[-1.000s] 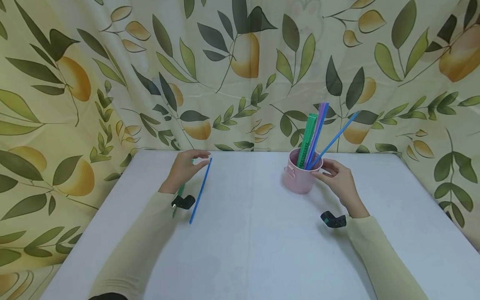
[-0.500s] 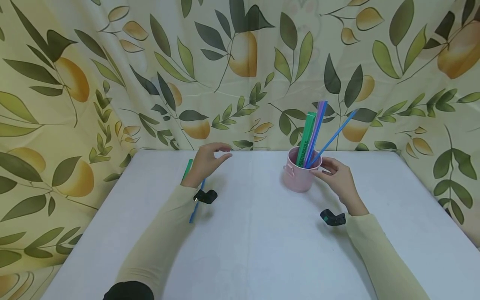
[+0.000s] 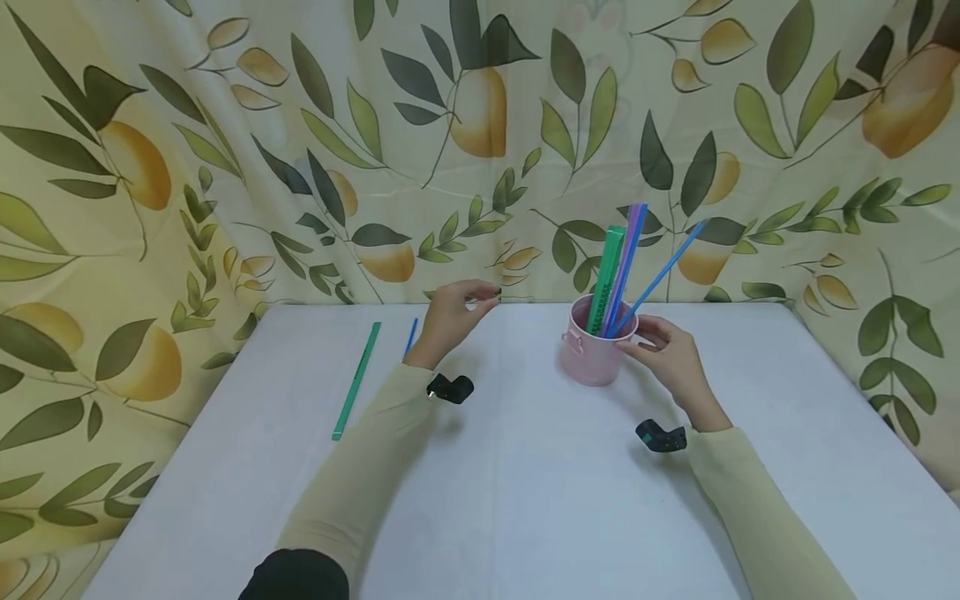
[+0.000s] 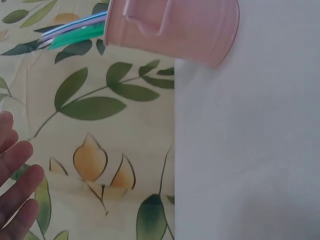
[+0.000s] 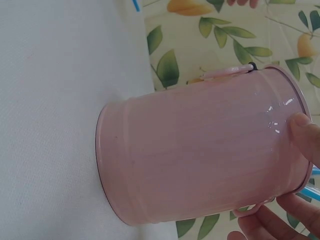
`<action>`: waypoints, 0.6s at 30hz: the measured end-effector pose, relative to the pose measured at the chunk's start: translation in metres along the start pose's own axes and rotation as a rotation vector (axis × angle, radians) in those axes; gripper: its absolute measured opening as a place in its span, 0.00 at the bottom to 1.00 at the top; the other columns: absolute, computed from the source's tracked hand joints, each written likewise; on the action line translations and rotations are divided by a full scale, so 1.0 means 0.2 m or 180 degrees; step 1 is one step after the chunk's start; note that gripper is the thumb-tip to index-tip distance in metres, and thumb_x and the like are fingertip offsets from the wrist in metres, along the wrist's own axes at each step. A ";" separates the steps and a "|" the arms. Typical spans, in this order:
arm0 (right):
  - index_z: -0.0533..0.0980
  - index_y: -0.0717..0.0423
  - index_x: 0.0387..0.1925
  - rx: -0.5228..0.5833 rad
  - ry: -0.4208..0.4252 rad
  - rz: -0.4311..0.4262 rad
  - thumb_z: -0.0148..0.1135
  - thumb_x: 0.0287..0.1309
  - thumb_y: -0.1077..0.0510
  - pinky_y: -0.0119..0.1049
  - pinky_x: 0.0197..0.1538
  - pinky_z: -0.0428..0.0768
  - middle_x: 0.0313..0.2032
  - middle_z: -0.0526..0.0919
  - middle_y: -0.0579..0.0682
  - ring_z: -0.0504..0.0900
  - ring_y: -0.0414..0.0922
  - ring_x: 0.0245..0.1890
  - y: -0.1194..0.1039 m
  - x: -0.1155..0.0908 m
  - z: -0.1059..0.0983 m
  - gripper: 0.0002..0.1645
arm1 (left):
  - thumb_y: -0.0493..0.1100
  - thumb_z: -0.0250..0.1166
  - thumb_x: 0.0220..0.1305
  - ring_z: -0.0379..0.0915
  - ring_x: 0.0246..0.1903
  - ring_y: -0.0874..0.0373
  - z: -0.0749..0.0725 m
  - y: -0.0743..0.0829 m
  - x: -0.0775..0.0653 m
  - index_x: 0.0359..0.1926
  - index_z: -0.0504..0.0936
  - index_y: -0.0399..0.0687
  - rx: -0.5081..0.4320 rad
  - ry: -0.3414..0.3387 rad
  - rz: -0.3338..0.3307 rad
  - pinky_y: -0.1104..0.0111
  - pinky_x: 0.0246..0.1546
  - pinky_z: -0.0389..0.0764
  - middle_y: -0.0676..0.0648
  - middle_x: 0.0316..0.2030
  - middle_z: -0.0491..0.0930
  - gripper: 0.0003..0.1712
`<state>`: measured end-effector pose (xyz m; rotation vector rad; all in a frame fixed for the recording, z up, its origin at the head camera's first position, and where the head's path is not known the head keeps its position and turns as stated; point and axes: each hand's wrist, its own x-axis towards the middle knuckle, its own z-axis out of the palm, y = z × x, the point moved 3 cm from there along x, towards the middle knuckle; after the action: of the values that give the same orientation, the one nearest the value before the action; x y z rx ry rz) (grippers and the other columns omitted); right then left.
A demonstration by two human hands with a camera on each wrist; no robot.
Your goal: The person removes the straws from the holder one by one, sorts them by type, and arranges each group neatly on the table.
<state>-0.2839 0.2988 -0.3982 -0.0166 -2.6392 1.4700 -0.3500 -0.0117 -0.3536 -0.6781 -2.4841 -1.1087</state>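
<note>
My right hand (image 3: 675, 367) holds a small pink bucket (image 3: 588, 362) near its rim. In the right wrist view the thumb lies on the bucket's wall (image 5: 200, 150) and the other fingers are by its side handle (image 5: 247, 210). Standing in the bucket are flat green sticks (image 3: 604, 283), purple and blue sticks (image 3: 630, 258), and one blue stick (image 3: 667, 271) leaning right. My left hand (image 3: 452, 321) is raised left of the bucket, fingers apart and holding nothing. A thin blue stick (image 3: 411, 335) on the table is partly hidden behind the left forearm.
A flat green stick (image 3: 356, 383) lies on the white table (image 3: 525, 500), left of the left forearm. Behind the table's far edge hangs a curtain (image 3: 465, 208) printed with fruit and leaves. Each wrist wears a small black camera (image 3: 450, 389).
My left hand has moved right, away from the two sticks lying on the table and toward the bucket. The right hand has stayed on the bucket.
</note>
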 end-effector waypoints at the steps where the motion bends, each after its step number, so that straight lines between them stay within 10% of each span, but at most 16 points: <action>1: 0.62 0.60 0.66 -0.0003 -0.0002 0.0002 0.63 0.55 0.43 0.40 0.58 0.70 0.64 0.68 0.62 0.68 0.58 0.64 0.00 0.00 0.00 0.43 | 0.43 0.65 0.60 0.81 0.41 0.57 0.01 0.01 0.01 0.44 0.84 0.44 -0.0003 0.0003 0.0003 0.65 0.48 0.79 0.47 0.39 0.86 0.12; 18: 0.60 0.60 0.67 -0.0024 -0.0011 0.0058 0.63 0.56 0.43 0.43 0.59 0.70 0.65 0.67 0.63 0.67 0.58 0.65 -0.01 0.00 0.00 0.44 | 0.47 0.63 0.62 0.80 0.42 0.60 0.19 0.20 0.17 0.47 0.83 0.50 0.0167 -0.0274 0.0002 0.69 0.43 0.78 0.51 0.40 0.86 0.14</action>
<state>-0.2828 0.2981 -0.3970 -0.0388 -2.6542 1.4669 -0.3606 0.0494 -0.3377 -0.7257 -2.5751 -1.0310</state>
